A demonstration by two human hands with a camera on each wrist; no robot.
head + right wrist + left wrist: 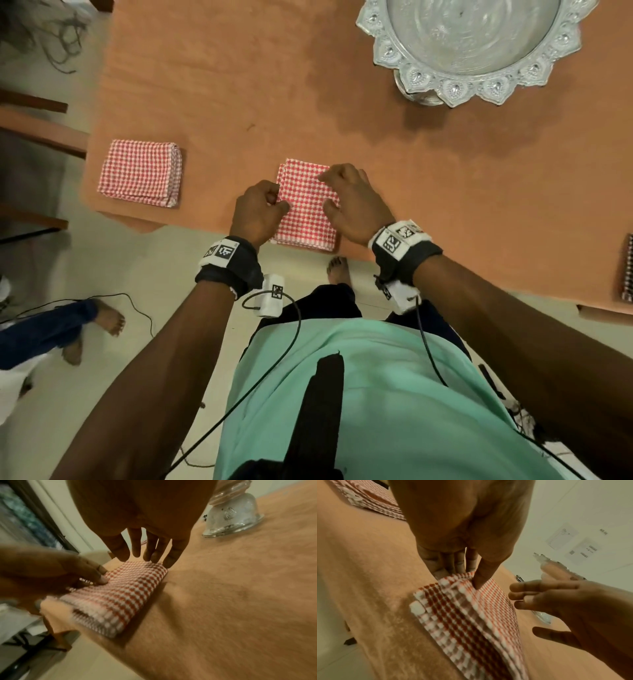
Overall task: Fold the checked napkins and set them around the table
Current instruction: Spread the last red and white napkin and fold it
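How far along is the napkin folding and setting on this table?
Done: one folded red-and-white checked napkin lies at the orange table's left corner. In hand: a second folded checked napkin at the near edge, the left hand pinching its side, the right hand over it. How many remain cannot be told.

Head cam looks steeply down from above my chest at the table edge, wide enough to catch floor and my feet. Left wrist cam sits low and close, looking along my left hand toward 1 o'clock. Right wrist cam, equally close, looks along my right hand toward 11 o'clock. All three share the folded napkin at 12 o'clock; each wrist cam also catches the opposite hand.
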